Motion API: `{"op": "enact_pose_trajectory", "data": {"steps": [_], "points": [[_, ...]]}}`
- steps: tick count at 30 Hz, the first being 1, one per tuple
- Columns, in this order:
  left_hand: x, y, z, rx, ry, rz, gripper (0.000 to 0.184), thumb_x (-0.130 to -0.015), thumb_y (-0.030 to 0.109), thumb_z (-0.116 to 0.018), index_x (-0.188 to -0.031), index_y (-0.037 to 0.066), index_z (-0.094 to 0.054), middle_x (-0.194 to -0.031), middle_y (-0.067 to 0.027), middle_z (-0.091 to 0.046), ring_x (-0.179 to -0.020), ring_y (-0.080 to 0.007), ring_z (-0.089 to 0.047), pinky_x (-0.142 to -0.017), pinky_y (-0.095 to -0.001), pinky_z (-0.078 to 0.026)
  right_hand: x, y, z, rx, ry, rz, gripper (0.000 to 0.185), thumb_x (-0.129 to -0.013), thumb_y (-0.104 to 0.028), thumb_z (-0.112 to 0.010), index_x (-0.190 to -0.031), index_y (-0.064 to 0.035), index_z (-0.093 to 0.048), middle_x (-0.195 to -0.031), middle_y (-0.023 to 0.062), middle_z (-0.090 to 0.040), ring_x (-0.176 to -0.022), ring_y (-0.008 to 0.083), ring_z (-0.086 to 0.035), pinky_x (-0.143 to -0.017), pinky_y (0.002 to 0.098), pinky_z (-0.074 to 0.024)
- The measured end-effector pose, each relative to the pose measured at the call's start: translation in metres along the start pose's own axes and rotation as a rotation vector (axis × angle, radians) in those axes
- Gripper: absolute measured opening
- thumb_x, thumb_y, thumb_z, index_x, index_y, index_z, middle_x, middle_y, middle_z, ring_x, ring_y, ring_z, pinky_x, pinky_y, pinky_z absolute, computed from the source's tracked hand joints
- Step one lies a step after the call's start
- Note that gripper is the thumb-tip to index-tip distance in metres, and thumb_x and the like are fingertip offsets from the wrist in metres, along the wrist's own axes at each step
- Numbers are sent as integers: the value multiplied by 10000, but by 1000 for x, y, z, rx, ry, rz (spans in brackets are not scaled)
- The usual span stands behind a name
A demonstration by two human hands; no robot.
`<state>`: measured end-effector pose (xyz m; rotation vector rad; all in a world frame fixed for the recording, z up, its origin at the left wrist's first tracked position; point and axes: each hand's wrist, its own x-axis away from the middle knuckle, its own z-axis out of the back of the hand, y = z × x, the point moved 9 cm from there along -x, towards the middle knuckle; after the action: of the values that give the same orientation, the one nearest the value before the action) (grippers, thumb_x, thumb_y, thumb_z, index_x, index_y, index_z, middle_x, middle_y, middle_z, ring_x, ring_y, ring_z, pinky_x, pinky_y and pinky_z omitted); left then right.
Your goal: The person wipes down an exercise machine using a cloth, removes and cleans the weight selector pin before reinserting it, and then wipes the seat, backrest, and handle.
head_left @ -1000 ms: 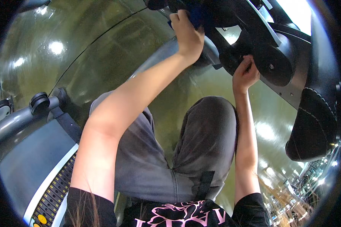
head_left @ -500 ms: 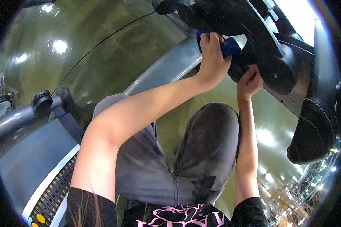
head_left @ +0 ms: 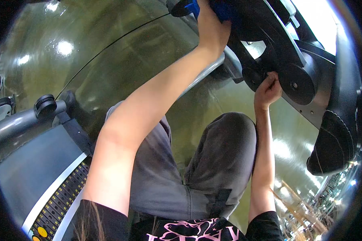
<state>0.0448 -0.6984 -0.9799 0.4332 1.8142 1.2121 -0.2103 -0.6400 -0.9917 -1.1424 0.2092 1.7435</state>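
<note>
My left hand (head_left: 212, 24) is up at the top of the head view, closed around a blue cloth (head_left: 226, 11) that it presses to the black machine arm (head_left: 257, 22). Parts of the cloth stick out on both sides of the hand, whose fingertips are partly cut off by the frame. Lower and to the right, my right hand (head_left: 268, 92) has its fingers curled against the edge of the black frame, beside a round black cover (head_left: 297, 85) with a bolt in its middle. What lies inside those fingers is hidden.
A black padded cushion (head_left: 334, 144) with pale stitching hangs at the right. Lower left stands a numbered weight stack (head_left: 64, 192) with a yellow knob (head_left: 42, 231), beside a grey tube (head_left: 24, 118). My bent knees are above a shiny greenish floor (head_left: 120, 60).
My left hand has moved up and slightly left along the machine arm with the blue cloth, uncovering a gap in the frame. My right hand stays at nearly the same place.
</note>
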Motion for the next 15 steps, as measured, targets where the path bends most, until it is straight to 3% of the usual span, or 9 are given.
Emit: {"op": "enact_pose_trajectory", "data": {"steps": [7, 13, 15], "points": [[-11, -11, 5, -163, -22, 120, 382, -691, -40, -580, -1016, 13, -386, -846, -210, -564, -856, -394, -572, -726, -391, -438, 3, 4, -2, -18, 5, -27, 136, -860, -42, -446, -820, 25, -558, -732, 101, -597, -666, 166, -570, -639, 256, -448], [-17, 1, -2, -108, -172, 6, 369, -675, -28, -604, -973, 21, -391, -849, -209, -576, -859, -408, -567, -727, -395, -448, 2, 3, -2, 0, -14, 22, 126, -863, -41, -462, -843, 31, -564, -740, 102, -606, -663, 169, -577, -626, 259, -454], [-17, -2, -2, -254, -213, 32, 371, -674, -26, -604, -976, 18, -394, -867, -214, -576, -874, -412, -562, -736, -397, -448, 1, 1, 0, -33, 12, 5, 129, -861, -48, -467, -837, 26, -570, -743, 103, -609, -663, 172, -583, -621, 263, -456]]}}
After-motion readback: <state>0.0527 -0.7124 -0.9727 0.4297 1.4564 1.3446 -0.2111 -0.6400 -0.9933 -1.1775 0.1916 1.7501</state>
